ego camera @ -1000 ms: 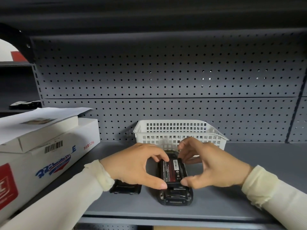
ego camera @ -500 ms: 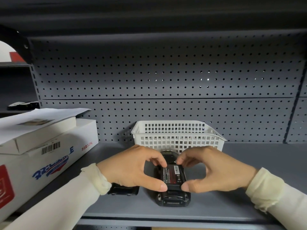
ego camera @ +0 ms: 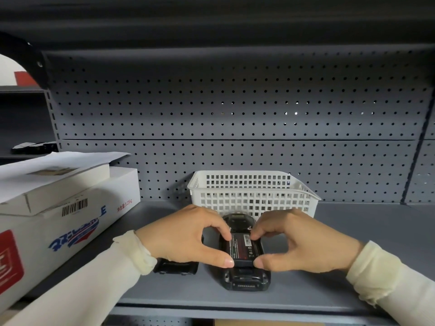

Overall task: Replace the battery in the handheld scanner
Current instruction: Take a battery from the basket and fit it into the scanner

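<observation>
Seating a battery into a handheld scanner is the step that appears to be in hand, seen from a head camera looking down at a grey metal shelf (ego camera: 353,285). Nearest the viewer, 2 cream sleeves lead to 2 bare hands that meet over the scanner (ego camera: 246,277), which lies face down near the front edge of the shelf with its open back upward. The left hand (ego camera: 186,238) and right hand (ego camera: 303,243) are each partly curled, thumb at the near end and forefinger at the far end of the black battery (ego camera: 242,249), pinching it between them as it sits in the scanner's bay. Whether it is fully clicked home cannot be told. Just left of the scanner, partly hidden under the left wrist, lies a flat black piece (ego camera: 175,268), possibly the cover or the other battery. The next move likely calls for even downward pressure until the battery sits flush, then fitting the cover. Behind the hands stands a white slotted basket (ego camera: 254,191). To the left sits a white cardboard box (ego camera: 70,208) with a barcode. Farthest back is a grey pegboard wall (ego camera: 235,109).
</observation>
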A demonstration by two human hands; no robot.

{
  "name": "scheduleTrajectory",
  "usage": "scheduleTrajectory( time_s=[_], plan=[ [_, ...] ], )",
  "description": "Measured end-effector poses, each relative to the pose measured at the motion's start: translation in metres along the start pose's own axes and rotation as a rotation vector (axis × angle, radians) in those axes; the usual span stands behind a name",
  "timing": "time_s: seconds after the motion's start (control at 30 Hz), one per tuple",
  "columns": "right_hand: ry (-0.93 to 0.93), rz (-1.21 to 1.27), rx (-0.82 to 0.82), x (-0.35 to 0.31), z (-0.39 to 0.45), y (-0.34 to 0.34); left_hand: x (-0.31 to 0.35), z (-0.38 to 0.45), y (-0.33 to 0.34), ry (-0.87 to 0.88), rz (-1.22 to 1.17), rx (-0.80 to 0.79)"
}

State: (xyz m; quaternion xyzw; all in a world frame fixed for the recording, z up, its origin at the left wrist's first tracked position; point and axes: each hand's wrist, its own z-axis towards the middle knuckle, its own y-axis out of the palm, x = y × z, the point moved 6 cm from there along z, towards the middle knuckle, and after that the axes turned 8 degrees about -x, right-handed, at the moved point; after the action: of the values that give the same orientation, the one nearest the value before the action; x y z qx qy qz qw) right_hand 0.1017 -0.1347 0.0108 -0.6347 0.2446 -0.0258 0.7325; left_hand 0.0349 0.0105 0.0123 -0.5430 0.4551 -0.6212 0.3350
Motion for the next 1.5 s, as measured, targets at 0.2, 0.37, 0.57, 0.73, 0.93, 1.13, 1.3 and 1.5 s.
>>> scheduleTrajectory(
  time_s=[0.2, 0.37, 0.57, 0.73, 0.93, 1.13, 1.3, 1.5],
  plan=[
    [0.011, 0.049, 0.008, 0.0, 0.0, 0.002, -0.004, 0.004, 0.004, 0.0, -0.061, -0.017],
    [0.025, 0.112, -0.019, 0.001, -0.001, 0.005, -0.002, 0.003, 0.006, 0.013, -0.066, -0.052],
    [0.028, 0.094, -0.028, 0.001, 0.0, 0.008, -0.004, 0.002, 0.009, 0.018, -0.063, -0.06],
    [0.036, 0.07, 0.015, 0.001, -0.001, 0.01, -0.005, 0.003, 0.013, -0.003, -0.065, -0.063],
    [0.05, 0.043, 0.022, -0.002, -0.003, 0.012, -0.002, 0.001, 0.012, -0.026, -0.094, -0.083],
    [0.07, 0.023, 0.043, -0.006, -0.004, 0.009, -0.001, -0.001, 0.011, -0.067, -0.117, -0.051],
    [0.049, -0.021, 0.062, -0.011, -0.006, 0.01, -0.001, -0.015, -0.006, -0.111, -0.046, 0.087],
    [0.01, -0.074, 0.082, -0.014, -0.007, 0.009, -0.033, -0.041, -0.02, -0.335, 0.143, 0.039]
  ],
)
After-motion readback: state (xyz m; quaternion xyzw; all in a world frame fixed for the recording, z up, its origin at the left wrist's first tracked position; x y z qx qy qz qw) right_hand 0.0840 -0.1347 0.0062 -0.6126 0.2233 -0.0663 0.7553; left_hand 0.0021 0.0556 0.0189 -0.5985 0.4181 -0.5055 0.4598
